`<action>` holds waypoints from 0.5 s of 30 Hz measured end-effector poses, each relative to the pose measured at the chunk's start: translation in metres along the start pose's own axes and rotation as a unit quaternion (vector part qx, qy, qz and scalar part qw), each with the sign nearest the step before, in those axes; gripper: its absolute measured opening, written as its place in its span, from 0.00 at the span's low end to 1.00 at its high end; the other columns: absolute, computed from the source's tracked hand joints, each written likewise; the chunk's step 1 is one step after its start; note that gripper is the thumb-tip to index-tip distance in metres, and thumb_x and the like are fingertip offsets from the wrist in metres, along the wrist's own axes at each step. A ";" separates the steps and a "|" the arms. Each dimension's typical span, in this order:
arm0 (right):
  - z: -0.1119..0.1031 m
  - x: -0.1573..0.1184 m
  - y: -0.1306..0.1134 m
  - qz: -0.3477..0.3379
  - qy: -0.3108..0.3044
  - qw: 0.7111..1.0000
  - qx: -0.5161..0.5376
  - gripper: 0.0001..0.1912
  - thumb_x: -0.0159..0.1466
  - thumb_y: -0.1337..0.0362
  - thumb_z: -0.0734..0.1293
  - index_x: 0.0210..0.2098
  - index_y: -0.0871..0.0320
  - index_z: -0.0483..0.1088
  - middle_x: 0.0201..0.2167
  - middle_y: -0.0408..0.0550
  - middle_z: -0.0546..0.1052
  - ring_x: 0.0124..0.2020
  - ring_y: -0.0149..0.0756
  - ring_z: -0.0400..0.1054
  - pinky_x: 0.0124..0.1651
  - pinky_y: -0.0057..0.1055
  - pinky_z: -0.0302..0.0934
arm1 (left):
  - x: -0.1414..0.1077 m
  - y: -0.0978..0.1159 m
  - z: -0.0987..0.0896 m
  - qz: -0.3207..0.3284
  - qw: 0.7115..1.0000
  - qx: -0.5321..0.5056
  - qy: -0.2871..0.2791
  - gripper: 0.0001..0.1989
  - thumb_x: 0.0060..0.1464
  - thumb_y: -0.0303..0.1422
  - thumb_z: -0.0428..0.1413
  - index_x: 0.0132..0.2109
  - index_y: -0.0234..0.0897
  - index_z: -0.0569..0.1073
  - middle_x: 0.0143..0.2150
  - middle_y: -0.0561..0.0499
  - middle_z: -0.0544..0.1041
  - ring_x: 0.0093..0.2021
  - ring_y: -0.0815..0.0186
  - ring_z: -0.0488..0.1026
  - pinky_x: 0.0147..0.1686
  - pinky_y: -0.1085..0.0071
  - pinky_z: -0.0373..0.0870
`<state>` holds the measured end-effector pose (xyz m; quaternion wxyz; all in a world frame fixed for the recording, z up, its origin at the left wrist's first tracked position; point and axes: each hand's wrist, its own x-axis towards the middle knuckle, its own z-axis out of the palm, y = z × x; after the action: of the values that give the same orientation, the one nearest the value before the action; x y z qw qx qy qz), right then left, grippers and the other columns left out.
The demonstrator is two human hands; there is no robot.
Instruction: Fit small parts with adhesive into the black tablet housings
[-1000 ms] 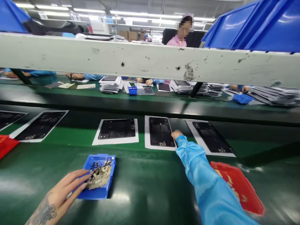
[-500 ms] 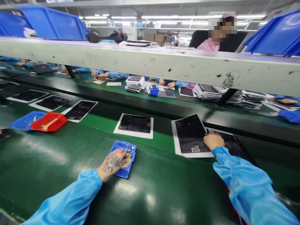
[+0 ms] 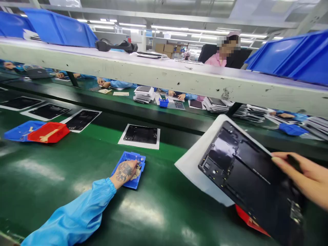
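Observation:
My left hand (image 3: pixel 126 172), in a blue sleeve, reaches into a small blue tray (image 3: pixel 132 184) of small pale parts. Its fingers are bunched among the parts; what they pinch, if anything, is hidden. At the right, my right hand (image 3: pixel 304 176) grips the edge of a black tablet housing (image 3: pixel 246 167), raised and tilted above the bench with its inner side showing. A white sheet (image 3: pixel 202 171) is behind the housing. A dark slim tool (image 3: pixel 294 163) is also in this hand.
Another housing (image 3: pixel 140 134) lies on white paper beyond the blue tray. More housings (image 3: pixel 82 119) are at left, near a red tray (image 3: pixel 48 133) holding pale strips. A long shelf (image 3: pixel 153 70) crosses above. Part of a red tray (image 3: pixel 249 220) shows under the raised housing.
My right hand has lifted a housing and white sheet off the bench and brought them nearer and to the right. My left hand stays in the blue tray. The view has shifted slightly.

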<state>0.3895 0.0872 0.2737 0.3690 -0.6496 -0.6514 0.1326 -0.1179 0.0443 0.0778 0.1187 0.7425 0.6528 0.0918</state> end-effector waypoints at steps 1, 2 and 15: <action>0.007 -0.004 0.003 0.004 -0.087 0.996 -0.026 0.18 0.57 0.43 0.63 0.35 0.47 0.75 0.37 0.54 0.77 0.38 0.51 0.70 0.44 0.45 0.58 | -0.001 0.000 -0.004 -0.005 1.000 -0.003 0.014 0.07 0.57 0.29 0.47 0.38 0.36 0.70 0.34 0.47 0.75 0.35 0.60 0.73 0.38 0.68 0.67; 0.020 -0.010 0.005 0.006 -0.192 0.981 -0.041 0.21 0.58 0.42 0.61 0.35 0.49 0.75 0.37 0.53 0.78 0.38 0.52 0.71 0.43 0.43 0.60 | -0.003 -0.001 -0.010 -0.010 0.999 -0.007 0.030 0.08 0.58 0.29 0.45 0.38 0.37 0.69 0.33 0.48 0.75 0.34 0.61 0.73 0.37 0.68 0.67; 0.048 -0.050 0.002 -0.065 -0.258 0.963 -0.053 0.21 0.65 0.46 0.57 0.41 0.53 0.72 0.41 0.45 0.77 0.43 0.44 0.70 0.46 0.34 0.62 | -0.038 -0.016 -0.046 0.005 0.960 -0.087 0.267 0.18 0.64 0.39 0.41 0.52 0.37 0.69 0.43 0.48 0.73 0.42 0.63 0.72 0.43 0.70 0.68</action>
<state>0.3537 0.0552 0.2239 0.1612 -0.5684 -0.7714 0.2364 -0.1513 0.0108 0.1178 0.0044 0.6808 0.6469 0.3436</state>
